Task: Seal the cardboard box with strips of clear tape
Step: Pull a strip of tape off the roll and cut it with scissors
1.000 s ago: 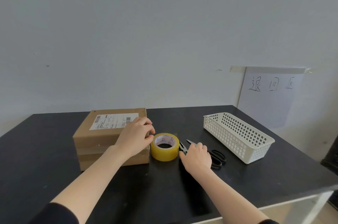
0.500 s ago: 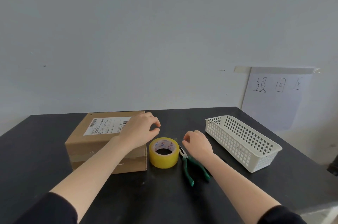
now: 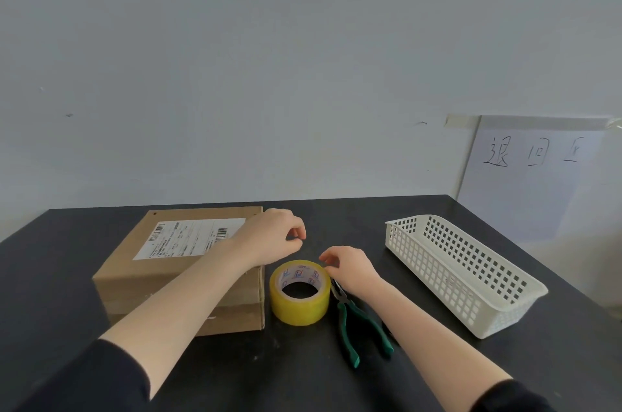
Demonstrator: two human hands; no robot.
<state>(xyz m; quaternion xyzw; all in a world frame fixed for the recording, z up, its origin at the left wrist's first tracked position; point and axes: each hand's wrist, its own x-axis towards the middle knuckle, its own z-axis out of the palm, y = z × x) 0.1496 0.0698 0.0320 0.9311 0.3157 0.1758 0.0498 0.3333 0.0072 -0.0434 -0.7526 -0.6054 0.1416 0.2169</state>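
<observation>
A closed cardboard box [image 3: 168, 280] with a white shipping label [image 3: 192, 238] lies on the black table [image 3: 67, 277], left of centre. A roll of yellowish clear tape [image 3: 299, 300] lies flat against the box's right side. My left hand [image 3: 272, 238] hovers above the box's far right corner, just behind the roll, with thumb and fingertips curled together; I see nothing between them. My right hand [image 3: 351, 268] is at the roll's far right rim, fingers loosely curled, gripping nothing.
Green-handled pliers [image 3: 360, 327] lie just right of the roll, partly under my right forearm. A white perforated plastic basket [image 3: 471, 280] stands at the right. A handwritten paper sign [image 3: 531, 176] hangs on the wall behind it.
My left hand has lifted off the roll's rim and risen a little. My right hand has left the tool beside the roll and moved up to the roll's right rim.
</observation>
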